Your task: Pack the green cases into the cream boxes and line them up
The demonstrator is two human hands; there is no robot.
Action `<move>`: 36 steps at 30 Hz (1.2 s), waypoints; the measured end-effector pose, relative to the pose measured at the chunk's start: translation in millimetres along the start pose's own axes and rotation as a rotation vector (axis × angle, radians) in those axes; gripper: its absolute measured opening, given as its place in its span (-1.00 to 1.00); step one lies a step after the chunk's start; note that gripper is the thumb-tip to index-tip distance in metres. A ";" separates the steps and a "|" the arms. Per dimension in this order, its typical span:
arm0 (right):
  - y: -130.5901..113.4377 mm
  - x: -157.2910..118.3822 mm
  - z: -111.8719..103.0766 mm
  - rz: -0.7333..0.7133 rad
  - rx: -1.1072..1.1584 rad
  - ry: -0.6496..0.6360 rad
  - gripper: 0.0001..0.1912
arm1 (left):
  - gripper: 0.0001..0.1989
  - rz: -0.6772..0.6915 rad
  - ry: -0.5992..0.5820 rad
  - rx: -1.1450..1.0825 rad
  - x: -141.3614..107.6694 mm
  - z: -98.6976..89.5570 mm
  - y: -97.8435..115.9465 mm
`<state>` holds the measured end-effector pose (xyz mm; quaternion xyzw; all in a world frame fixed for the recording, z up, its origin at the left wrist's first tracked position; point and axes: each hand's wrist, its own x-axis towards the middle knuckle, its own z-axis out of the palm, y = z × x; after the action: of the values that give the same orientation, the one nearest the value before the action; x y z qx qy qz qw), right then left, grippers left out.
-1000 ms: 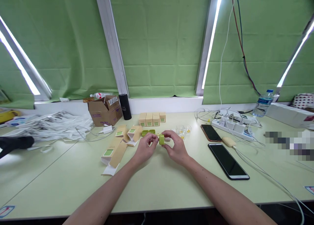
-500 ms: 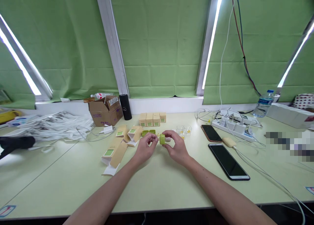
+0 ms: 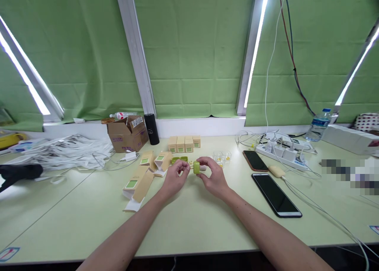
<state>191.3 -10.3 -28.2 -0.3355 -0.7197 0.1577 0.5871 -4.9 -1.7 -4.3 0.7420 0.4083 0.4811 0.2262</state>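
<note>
We held the little green box [image 3: 196,167] over the table [image 3: 189,227], pinched in our right hand [image 3: 213,178]. Our left hand [image 3: 175,177] seemed to pinch a tiny yellowish bit [image 3: 191,166] beside it. We looked busy handling both; the next move called for gentle care.

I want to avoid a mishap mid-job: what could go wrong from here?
The green case sits between the right hand's fingertips, so a loosened pinch might drop it onto the table.
The clear cups stand just beyond the right hand; a forward move could knock them.
The open carton lies beside the left forearm, which might catch its flap when drawn back.
</note>
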 end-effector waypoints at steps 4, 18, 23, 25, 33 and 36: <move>1.1 -0.1 0.1 0.000 -0.015 0.005 -0.53 | -0.79 -0.015 0.013 -0.004 -0.3 -0.7 -1.7; 3.3 0.6 -3.3 -0.080 -0.079 0.014 -0.48 | -0.72 0.224 0.108 0.206 -1.4 -4.8 -10.4; 1.5 -1.3 -2.9 -0.190 -0.141 -0.059 -0.38 | -0.56 0.350 0.024 0.252 -4.9 0.3 -3.9; 0.4 -0.7 -2.9 -0.239 -0.137 -0.062 -0.43 | -0.58 0.378 0.022 0.257 -4.6 1.0 -5.2; -1.0 1.7 -3.7 -0.366 -0.191 -0.052 -0.68 | -0.62 0.422 0.052 0.245 -1.9 -0.4 -9.1; -0.9 1.6 -3.9 -0.396 -0.226 -0.060 -0.67 | -0.65 0.435 0.060 0.245 -1.7 -0.4 -7.9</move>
<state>194.6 -10.5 -25.5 -0.2465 -0.8015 -0.0324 0.5438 -8.6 1.3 -10.8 0.8197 0.3008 0.4872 0.0137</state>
